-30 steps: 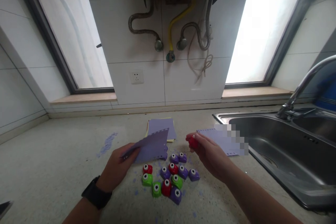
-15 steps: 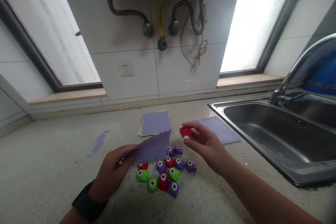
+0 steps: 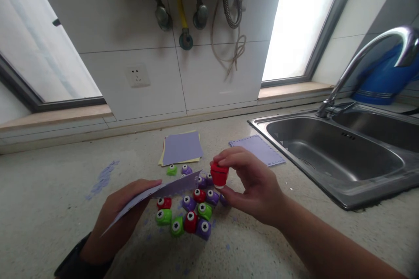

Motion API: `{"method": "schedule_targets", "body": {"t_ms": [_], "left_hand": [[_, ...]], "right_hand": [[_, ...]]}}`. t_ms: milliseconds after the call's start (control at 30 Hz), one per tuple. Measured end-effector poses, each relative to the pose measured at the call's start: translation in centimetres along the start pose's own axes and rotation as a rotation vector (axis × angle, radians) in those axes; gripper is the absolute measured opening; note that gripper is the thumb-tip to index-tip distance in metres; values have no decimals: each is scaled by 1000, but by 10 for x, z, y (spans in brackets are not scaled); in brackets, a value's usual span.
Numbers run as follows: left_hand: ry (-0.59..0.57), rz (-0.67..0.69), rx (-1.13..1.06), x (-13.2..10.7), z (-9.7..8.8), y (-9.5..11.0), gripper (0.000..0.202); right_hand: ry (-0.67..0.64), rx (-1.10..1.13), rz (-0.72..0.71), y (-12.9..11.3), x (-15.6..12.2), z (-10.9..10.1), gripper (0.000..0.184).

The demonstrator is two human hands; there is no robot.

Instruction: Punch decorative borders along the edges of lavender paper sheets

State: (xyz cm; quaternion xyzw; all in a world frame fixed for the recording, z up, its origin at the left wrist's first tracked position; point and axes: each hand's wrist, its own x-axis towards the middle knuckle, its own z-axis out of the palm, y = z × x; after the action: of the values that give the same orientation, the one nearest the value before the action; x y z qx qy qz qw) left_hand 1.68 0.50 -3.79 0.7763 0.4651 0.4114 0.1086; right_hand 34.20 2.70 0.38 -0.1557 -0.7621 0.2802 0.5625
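My left hand (image 3: 122, 209) grips a purple sheet of paper (image 3: 173, 186), tilted nearly edge-on, with small holes punched along its margin. Between the thumb and fingers of my right hand (image 3: 250, 183) is a red craft punch (image 3: 219, 175), its white button facing down, just right of the paper's edge and apart from it. Below both hands several small punches lie grouped on the counter, among them a green punch (image 3: 177, 226), a red punch (image 3: 190, 222) and a purple punch (image 3: 204, 229). The sheet partly hides some of them.
Behind the punches lies a stack of purple and yellow paper (image 3: 182, 148). Another purple sheet with a punched border (image 3: 258, 150) rests beside the steel sink (image 3: 327, 139). Punched-out purple bits (image 3: 104, 178) are scattered on the counter at left. A tap (image 3: 347, 67) arches over the sink.
My view has shifted to the right. The paper in my left hand has tipped closer to edge-on. My right hand has turned the red punch, showing its slotted side.
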Motion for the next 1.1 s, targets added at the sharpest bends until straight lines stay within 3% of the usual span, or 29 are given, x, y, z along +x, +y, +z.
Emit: {"method": "schedule_targets", "body": {"t_ms": [233,533,667,800,967,1100], "left_hand": [[-47,25,23,-8,-1,-13,31],[-55,31,13,-4,-2,-6,30],[-23,14,11,-2,1,1,23],[46,-174,-14,-3,6,9,19],[-47,-318,-234,1,7,19,28],[-32,-420,-313,3,7,22,28]], "right_hand": [[-30,-36,-2,3,0,0,52],[-87,-82,48,6,0,-1,49],[-122,-44,166,10,-1,1,46],[-104,119,340,14,-3,7,37],[-94,326,653,18,-1,11,35],[-103,454,758,18,1,12,32]]}}
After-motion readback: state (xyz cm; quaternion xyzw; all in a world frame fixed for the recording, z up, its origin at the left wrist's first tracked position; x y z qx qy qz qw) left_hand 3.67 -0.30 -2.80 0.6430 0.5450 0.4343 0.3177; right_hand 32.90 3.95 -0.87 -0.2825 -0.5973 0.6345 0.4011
